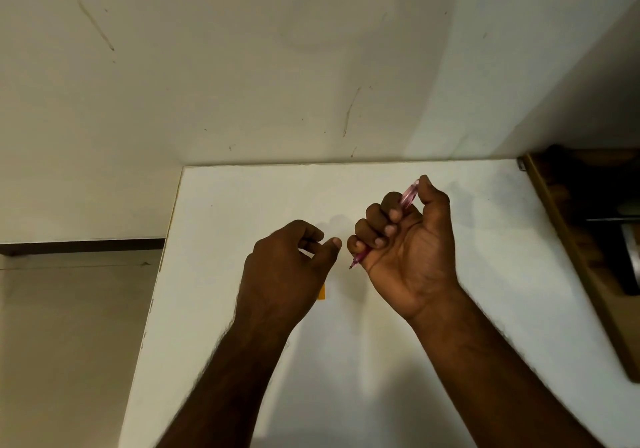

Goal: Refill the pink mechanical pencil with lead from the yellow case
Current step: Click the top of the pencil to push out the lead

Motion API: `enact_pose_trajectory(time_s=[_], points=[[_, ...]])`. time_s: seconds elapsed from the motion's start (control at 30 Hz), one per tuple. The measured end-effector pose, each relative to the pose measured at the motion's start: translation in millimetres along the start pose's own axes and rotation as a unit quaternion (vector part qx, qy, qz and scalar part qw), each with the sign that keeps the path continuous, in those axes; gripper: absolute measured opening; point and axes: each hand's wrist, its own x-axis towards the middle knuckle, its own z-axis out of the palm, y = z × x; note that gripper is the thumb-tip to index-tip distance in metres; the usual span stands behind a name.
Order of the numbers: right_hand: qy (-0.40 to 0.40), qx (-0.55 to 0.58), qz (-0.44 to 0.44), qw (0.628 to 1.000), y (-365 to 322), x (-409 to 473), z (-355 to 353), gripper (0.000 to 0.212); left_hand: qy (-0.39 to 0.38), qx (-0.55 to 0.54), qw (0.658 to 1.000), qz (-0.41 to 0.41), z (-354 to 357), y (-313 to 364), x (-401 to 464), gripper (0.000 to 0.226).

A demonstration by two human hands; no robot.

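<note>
My right hand (408,250) is fisted around the pink mechanical pencil (408,195), palm toward me. Its thumb presses on the pencil's top end, and the dark tip pokes out below the little finger. Just left of it hovers my left hand (287,267), back up, fingers loosely curled with the thumb pointing at the pencil tip; I see nothing held in it. Only a small corner of the yellow case (322,292) shows on the white table (381,361), under my left hand.
The white table's left edge (152,309) drops to a tiled floor. A white wall rises directly behind the table. A brown wooden frame (571,247) with dark items runs along the table's right side.
</note>
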Motion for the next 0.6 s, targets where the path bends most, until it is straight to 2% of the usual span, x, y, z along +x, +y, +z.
enact_pose_trajectory(time_s=[0.3, 0.6], points=[[-0.009, 0.006, -0.001, 1.000, 1.1, 1.7, -1.1, 0.061, -0.001, -0.007, 1.000, 0.001, -0.4, -0.4, -1.4, 0.026], [-0.008, 0.001, -0.002, 1.000, -0.2, 1.0, 0.0, 0.056, -0.004, -0.005, 1.000, -0.003, -0.9, 1.4, -0.5, 0.025]])
